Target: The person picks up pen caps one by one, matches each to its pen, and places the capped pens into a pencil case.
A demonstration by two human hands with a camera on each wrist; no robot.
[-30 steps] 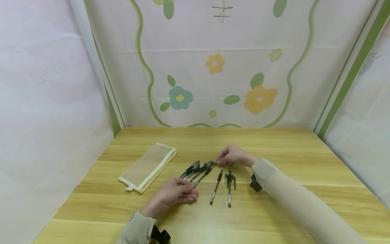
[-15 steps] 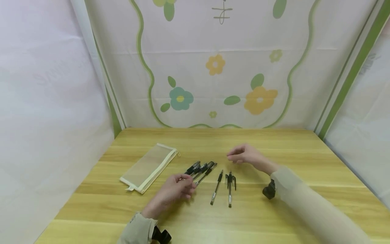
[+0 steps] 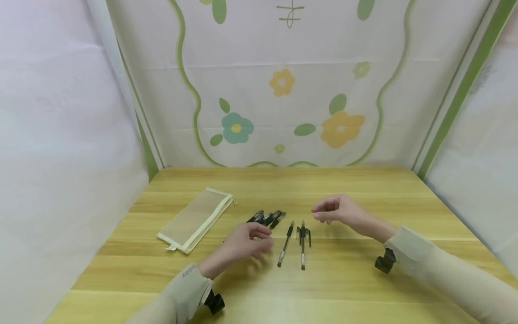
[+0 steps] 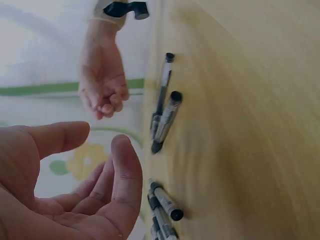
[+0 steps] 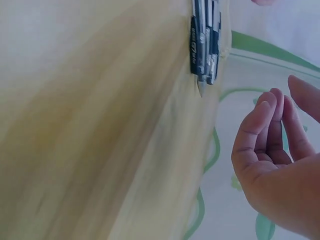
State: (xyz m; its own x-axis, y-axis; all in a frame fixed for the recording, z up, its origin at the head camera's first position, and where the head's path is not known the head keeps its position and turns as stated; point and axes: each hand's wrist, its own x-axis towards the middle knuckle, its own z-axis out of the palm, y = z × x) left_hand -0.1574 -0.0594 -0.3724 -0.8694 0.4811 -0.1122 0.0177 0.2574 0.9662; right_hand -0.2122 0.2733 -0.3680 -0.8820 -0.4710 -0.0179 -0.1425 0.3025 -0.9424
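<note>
The right hand (image 3: 341,212), which a second ago pinched the end of the bundle of black gel pens (image 3: 267,218) lying on the light wooden table (image 3: 364,279), has let go and drawn back to the right, hanging empty above the wood. The left hand (image 3: 247,243) has lifted off the bundle's near end and now hovers with loose fingers over it.

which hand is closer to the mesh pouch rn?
Left. The left hand hovers just right of the mesh pouch, over the pen bundle. The right hand is farther right, beyond the two loose pens.
</note>
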